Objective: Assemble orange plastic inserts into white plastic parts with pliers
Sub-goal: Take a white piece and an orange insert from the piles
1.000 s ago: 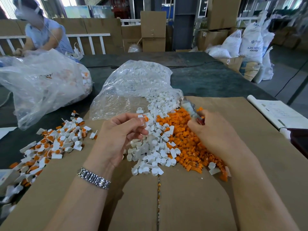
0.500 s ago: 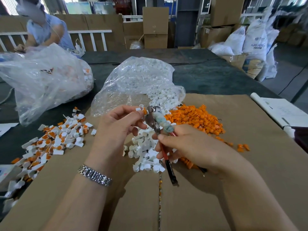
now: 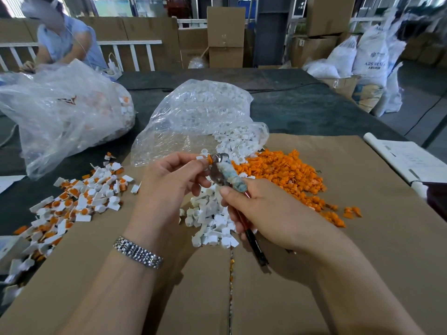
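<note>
My left hand (image 3: 169,187) pinches a small white part (image 3: 201,157) with an orange insert (image 3: 210,160) at its tip. My right hand (image 3: 263,213) grips the pliers (image 3: 226,175), whose jaws close around that insert; their black handle juts out below my palm. Under both hands lies a heap of loose white parts (image 3: 212,223). To the right spreads a pile of orange inserts (image 3: 285,172). All of this rests on a brown cardboard sheet (image 3: 338,238).
A clear bag of white parts (image 3: 198,117) lies behind my hands, spilling onto the cardboard. Finished white-and-orange pieces (image 3: 72,201) are scattered at the left, with a large clear bag (image 3: 60,112) behind them. Another person (image 3: 65,42) works at the far left. Papers (image 3: 408,158) lie at right.
My right hand left the orange pile, brought the pliers over to my left hand and set the jaws on the insert. Since half a second ago the hands have barely moved.
</note>
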